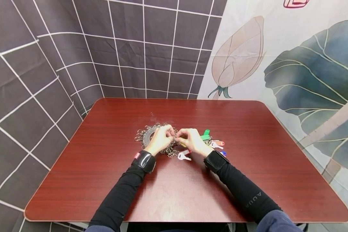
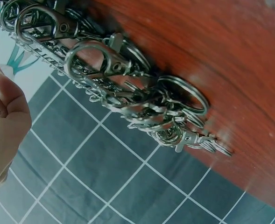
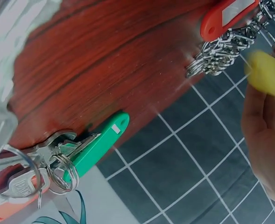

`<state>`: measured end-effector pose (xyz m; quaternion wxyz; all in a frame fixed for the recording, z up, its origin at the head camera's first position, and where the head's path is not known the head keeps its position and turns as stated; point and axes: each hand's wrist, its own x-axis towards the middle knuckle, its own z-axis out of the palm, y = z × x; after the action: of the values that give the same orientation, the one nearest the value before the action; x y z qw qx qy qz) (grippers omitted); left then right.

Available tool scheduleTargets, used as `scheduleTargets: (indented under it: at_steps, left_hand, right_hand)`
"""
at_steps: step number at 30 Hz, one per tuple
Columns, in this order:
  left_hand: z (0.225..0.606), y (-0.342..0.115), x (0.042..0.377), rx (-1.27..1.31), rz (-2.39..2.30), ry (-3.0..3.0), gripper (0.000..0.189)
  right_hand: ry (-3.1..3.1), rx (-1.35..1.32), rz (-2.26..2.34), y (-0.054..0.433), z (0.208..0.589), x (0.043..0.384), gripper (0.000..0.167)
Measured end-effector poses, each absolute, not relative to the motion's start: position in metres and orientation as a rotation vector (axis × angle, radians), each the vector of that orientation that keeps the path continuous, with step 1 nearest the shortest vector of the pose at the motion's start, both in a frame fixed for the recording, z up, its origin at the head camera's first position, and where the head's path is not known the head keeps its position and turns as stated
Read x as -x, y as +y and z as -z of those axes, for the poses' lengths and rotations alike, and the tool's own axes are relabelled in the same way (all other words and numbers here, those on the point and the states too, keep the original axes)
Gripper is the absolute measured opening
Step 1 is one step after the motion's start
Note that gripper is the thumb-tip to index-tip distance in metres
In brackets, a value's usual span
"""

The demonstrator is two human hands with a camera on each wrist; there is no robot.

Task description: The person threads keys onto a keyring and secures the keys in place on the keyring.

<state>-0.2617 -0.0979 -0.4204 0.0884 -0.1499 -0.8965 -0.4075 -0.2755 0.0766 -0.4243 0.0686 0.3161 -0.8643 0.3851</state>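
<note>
A round grey holder lies on the table, ringed by metal lobster clasps with split rings. My left hand reaches over its right side, thumb and fingers pinching a clasp at the edge; the fingertips are mostly hidden in the left wrist view. Facing it, my right hand holds a yellow key tag, blurred in the right wrist view, with its fingertips close to the left ones. Beneath the right hand lies a red key tag with a white-looking key beside it.
Right of the right hand lie a green key tag, an orange key tag and a blue tag, with keys on split rings. The reddish-brown table meets a grey checked cloth behind.
</note>
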Motion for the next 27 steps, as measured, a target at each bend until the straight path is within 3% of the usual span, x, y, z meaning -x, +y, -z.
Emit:
scheduleTargets:
  at_steps: [15,27]
  left_hand:
    - [0.4186,-0.0967,0.2619,0.403,1.278,-2.705,0.013]
    - [0.4222,-0.0941,0.2555,0.628,1.221,-2.561,0.016]
  right_hand:
    - [-2.551,-0.870,-1.386,0.0749,0.4209,0.2726,0.007]
    - [-2.573,-0.828,-1.787,0.0754,0.4231,0.2742,0.011]
